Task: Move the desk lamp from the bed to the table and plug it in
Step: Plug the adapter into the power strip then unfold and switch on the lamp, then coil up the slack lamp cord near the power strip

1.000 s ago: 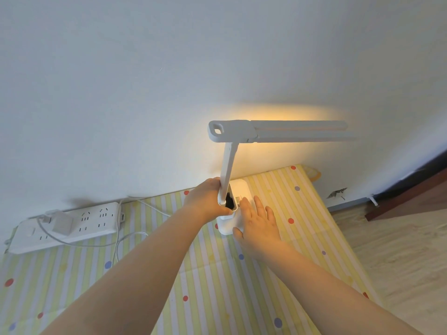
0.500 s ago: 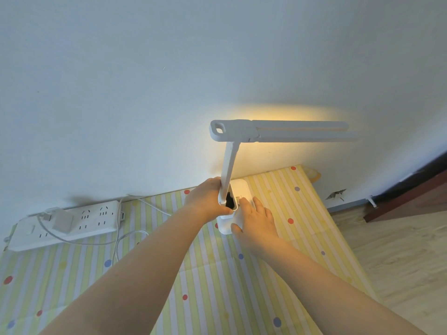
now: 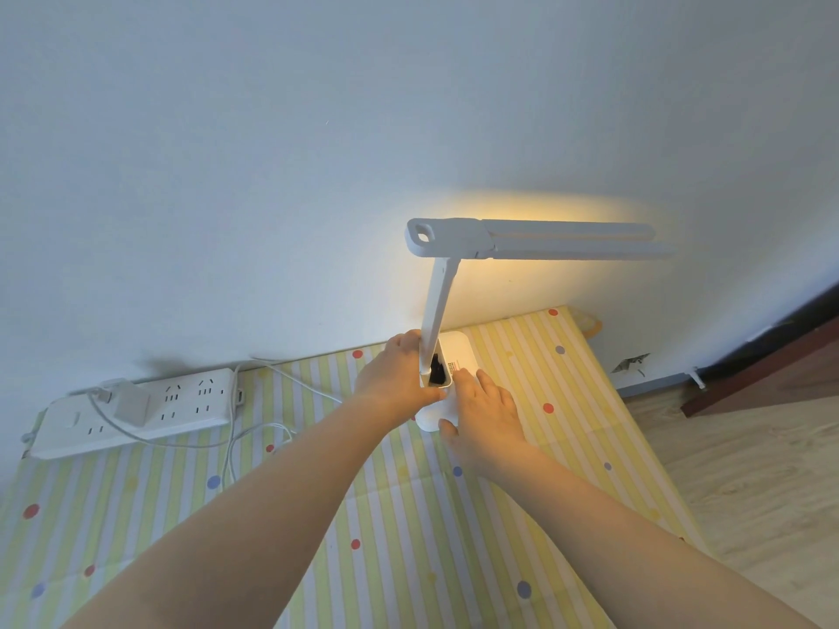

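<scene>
The left hand keeps a curled grip round the foot of the desk lamp stem, apparently to steady it, while the right hand lies spread flat on its base. The lit lamp stands on the striped surface by the wall, its cord trailing to the power strip, so the job looks nearly finished.

Both bare forearms reach up from the bottom edge toward the middle of the frame, converging as they go. The left arm enters from the lower left and runs diagonally up and right; the left hand, just right of centre, shows its back to the camera with fingers curled around the lamp's base. The right arm enters from the lower right; the right hand lies palm down, fingers straight and slightly spread, pointing to the upper left.
</scene>
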